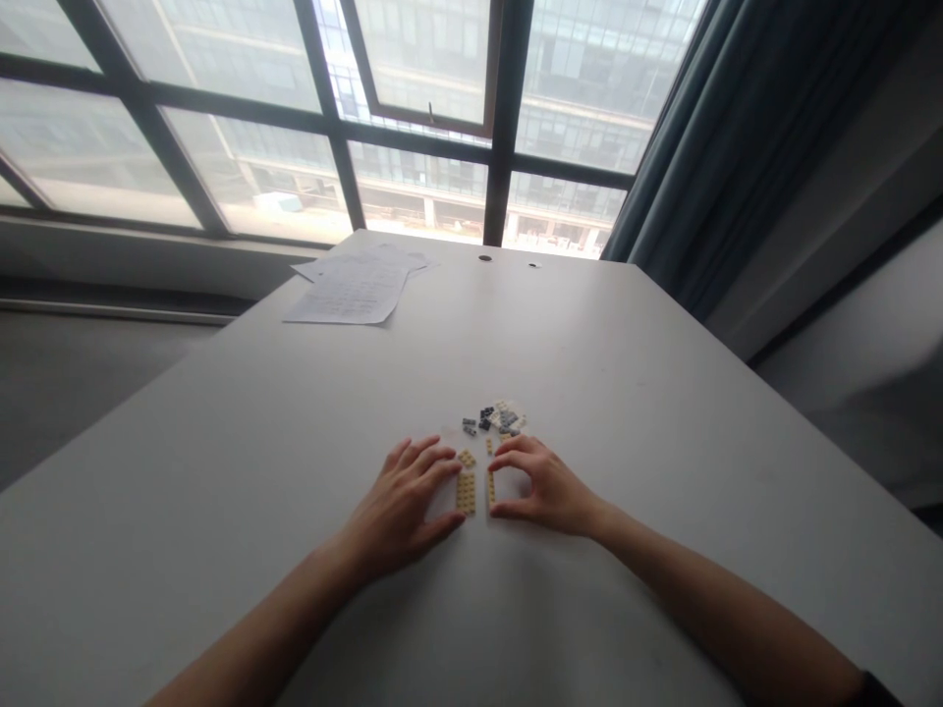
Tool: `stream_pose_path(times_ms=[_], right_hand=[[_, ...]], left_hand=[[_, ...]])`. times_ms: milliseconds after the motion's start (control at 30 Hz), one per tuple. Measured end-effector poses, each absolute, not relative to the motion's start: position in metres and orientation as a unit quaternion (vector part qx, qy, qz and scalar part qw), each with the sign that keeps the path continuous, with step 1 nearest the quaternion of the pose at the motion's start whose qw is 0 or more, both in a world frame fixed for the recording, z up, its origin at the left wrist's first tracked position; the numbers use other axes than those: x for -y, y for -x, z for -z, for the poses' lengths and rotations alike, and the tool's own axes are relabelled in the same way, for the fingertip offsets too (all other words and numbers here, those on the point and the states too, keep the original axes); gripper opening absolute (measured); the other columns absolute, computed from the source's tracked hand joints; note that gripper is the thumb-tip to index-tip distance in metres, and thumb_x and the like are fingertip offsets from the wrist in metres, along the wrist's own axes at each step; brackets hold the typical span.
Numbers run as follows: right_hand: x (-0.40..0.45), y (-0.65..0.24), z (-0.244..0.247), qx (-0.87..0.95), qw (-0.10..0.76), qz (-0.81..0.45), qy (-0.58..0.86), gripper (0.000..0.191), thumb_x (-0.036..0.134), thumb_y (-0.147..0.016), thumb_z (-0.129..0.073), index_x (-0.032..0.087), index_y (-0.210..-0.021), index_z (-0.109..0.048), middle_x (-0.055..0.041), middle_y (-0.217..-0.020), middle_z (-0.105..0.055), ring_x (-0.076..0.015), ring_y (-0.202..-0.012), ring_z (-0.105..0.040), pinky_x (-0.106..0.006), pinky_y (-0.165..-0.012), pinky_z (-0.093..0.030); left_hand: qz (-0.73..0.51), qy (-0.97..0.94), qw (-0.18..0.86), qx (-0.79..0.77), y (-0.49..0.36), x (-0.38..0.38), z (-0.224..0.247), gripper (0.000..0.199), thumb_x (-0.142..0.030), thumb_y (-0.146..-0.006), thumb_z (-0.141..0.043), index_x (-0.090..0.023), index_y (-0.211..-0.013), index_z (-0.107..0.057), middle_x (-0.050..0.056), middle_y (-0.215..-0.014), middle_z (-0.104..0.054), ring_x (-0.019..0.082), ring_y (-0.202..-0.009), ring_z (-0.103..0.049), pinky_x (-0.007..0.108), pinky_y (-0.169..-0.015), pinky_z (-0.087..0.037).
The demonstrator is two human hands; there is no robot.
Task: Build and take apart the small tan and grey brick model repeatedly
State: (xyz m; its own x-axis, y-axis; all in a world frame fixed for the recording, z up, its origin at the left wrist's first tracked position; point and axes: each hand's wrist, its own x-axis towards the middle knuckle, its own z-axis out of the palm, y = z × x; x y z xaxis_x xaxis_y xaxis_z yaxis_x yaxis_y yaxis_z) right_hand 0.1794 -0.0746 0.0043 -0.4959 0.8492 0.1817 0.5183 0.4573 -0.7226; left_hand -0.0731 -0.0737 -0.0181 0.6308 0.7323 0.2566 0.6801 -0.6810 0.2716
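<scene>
My left hand (408,499) curves around a wide tan studded toy-brick plate (467,494), its thumb at the near end and its index finger at the far end. Just to the right, my right hand (545,488) spans a narrow tan studded strip (491,488) between thumb and index finger. A slim gap separates the two tan pieces, which are at table level. A smaller tan brick piece (467,458) lies beyond the wide plate, by my left fingertips. Another little tan piece (489,446) is near my right index finger.
Beyond my hands lies a loose pile of white and grey brick pieces (508,417), with several dark grey pieces (470,426) at its left. Printed paper sheets (354,290) lie at the far left of the white table (589,393). Windows and a dark curtain (685,147) stand behind.
</scene>
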Motion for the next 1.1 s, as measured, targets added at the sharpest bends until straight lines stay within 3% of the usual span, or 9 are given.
stream_pose_path(times_ms=[233, 1100], right_hand=[[0.076, -0.164, 0.006, 0.851, 0.207, -0.193, 0.442, 0.049, 0.039, -0.066, -0.079, 0.021, -0.109, -0.064, -0.0085, -0.118, -0.056, -0.0255, -0.114, -0.048, -0.042, -0.1, -0.039], [0.075, -0.162, 0.008, 0.86, 0.198, -0.179, 0.434, 0.051, 0.044, -0.07, -0.075, 0.023, -0.115, -0.062, -0.0086, -0.12, -0.055, -0.0267, -0.114, -0.046, -0.043, -0.099, -0.038]], left_hand=[[-0.189, -0.899, 0.075, -0.388, 0.073, 0.075, 0.016, 0.039, -0.035, -0.079, -0.057, -0.025, -0.117, -0.055, 0.007, -0.126, -0.056, 0.03, -0.129, -0.038, 0.053, -0.11, -0.02], [-0.19, -0.899, 0.072, -0.388, 0.073, 0.074, 0.02, 0.037, -0.038, -0.082, -0.056, -0.026, -0.117, -0.055, 0.007, -0.127, -0.055, 0.029, -0.13, -0.036, 0.052, -0.11, -0.021]])
